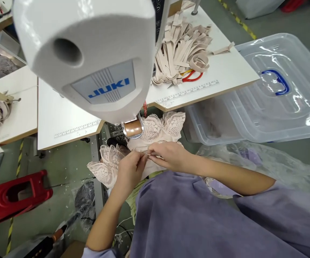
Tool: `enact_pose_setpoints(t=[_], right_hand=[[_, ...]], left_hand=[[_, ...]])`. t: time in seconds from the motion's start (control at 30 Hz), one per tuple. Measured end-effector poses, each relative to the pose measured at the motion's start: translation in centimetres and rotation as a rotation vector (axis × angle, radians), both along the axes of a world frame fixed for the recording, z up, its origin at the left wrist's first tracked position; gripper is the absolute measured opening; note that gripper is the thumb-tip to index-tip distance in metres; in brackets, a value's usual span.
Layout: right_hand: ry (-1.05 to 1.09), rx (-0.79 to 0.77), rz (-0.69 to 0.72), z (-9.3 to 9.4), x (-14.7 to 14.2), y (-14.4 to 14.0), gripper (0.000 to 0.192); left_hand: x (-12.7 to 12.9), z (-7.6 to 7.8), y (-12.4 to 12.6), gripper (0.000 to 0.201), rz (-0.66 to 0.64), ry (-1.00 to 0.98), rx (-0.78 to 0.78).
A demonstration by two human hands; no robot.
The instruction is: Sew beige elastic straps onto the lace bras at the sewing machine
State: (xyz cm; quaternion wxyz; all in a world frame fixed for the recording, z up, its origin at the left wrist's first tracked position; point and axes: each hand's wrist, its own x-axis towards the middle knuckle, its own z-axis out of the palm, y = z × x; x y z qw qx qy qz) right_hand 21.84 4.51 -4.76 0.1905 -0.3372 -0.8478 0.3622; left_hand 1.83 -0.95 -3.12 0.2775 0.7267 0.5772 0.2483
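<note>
Both hands pinch a pale pink lace garment (155,133) held in the lap, below the front edge of the tabletop (63,118).

The left hand (130,169) and right hand (168,154) meet fingertip to fingertip, each closed narrowly on a thin bit of the garment's edge (what exactly sits between the fingertips is too small to tell). Lace cups spread out to either side of the hands. Just above hangs the white JUKI sewing machine head (90,53), over the tabletop's front edge. Toward the far right corner of the tabletop lies a heap of beige elastic straps (182,50), with red-handled scissors (194,77) partly under it. Beyond the right edge stands a clear plastic bin (211,122), its blue-handled lid (278,86) resting askew on top.
</note>
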Motion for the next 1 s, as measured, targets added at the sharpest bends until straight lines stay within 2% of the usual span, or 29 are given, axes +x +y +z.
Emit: enact_pose_setpoints(t=[0.1, 0.17, 0.23, 0.33, 0.4, 0.47, 0.57, 0.67, 0.73, 0.87, 1.0], right_hand=[[0.044, -0.078, 0.013, 0.0, -0.1, 0.6, 0.017], [0.106, -0.172, 0.010, 0.1, -0.1, 1.1, 0.016], [0.169, -0.334, -0.034, 0.2, 0.0, 1.7, 0.015], [0.294, -0.603, -0.155, 0.1, 0.5, 2.3, 0.019], [0.321, -0.651, -0.155, 0.0, 0.7, 2.4, 0.020], [0.283, -0.536, -0.027, 0.1, 0.7, 2.3, 0.017], [0.251, -0.239, 0.213, 0.5, 0.2, 1.8, 0.012], [0.247, -0.111, 0.353, 0.9, -0.4, 1.4, 0.014], [0.243, -0.064, 0.386, 1.0, -0.7, 1.3, 0.016], [0.284, 0.134, 0.353, 0.7, -0.9, 1.0, 0.019], [0.277, 0.330, 0.315, 0.1, -1.2, 0.5, 0.023]], left_hand=[[0.2, -1.0, -0.2, 0.025, 0.023, 0.081, 0.105], [0.1, -1.1, -0.1, 0.025, 0.036, 0.087, 0.139], [-0.2, -0.7, 0.1, 0.027, 0.016, 0.028, 0.076], [-1.1, 0.3, 0.4, 0.024, -0.018, -0.071, -0.100], [-1.7, 1.0, 0.4, 0.023, -0.002, -0.097, -0.184], [-2.0, 1.5, 0.3, 0.016, 0.013, -0.109, -0.220], [-2.1, 2.1, 0.1, 0.006, -0.021, -0.104, -0.180], [-1.9, 2.4, 0.2, 0.007, -0.044, -0.087, -0.124], [-1.9, 2.6, 0.2, 0.008, -0.041, -0.088, -0.113], [-1.9, 3.0, 0.1, 0.013, -0.055, -0.143, -0.131], [-1.7, 3.8, 0.3, 0.014, -0.023, -0.102, -0.221]])
